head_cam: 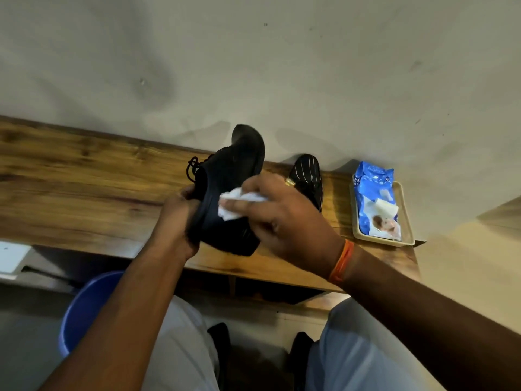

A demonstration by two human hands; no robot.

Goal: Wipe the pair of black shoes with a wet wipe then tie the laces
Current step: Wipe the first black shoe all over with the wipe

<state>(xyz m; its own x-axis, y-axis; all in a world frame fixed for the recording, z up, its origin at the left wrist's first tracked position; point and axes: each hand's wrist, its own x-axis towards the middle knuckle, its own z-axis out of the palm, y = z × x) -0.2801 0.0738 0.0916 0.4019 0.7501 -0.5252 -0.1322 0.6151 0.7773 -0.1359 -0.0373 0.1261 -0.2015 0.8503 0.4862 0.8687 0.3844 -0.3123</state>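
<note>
Head view only. Shoe [225, 193], black, is held tilted above the counter [84, 176], toe up toward 12 o'clock, heel down toward 6, sole side turned to the right. Left hand [180, 218] makes the holding grip: fingers curled around the shoe's heel end at about 8 o'clock from its middle. Right hand [284, 218] is the wiping grip, fingers closed on a crumpled white wipe [239, 203] and pressing it to the shoe's side wall, coming in from 3 o'clock. Laces [194, 167] hang loose at the shoe's 10 o'clock, untied.

Second shoe [307, 179] lies on the counter just behind the right hand, at 2 o'clock from the held one, partly hidden. Wipe pack [373, 198] sits in a tray [406, 221] at 3 o'clock, well apart, on the right hand's side.

Judged from this, wiping of the first shoe is under way. Its long axis runs 12 to 6, so strokes along that line suit the right hand, while the left steadies. The second shoe lies nearer the right hand.
</note>
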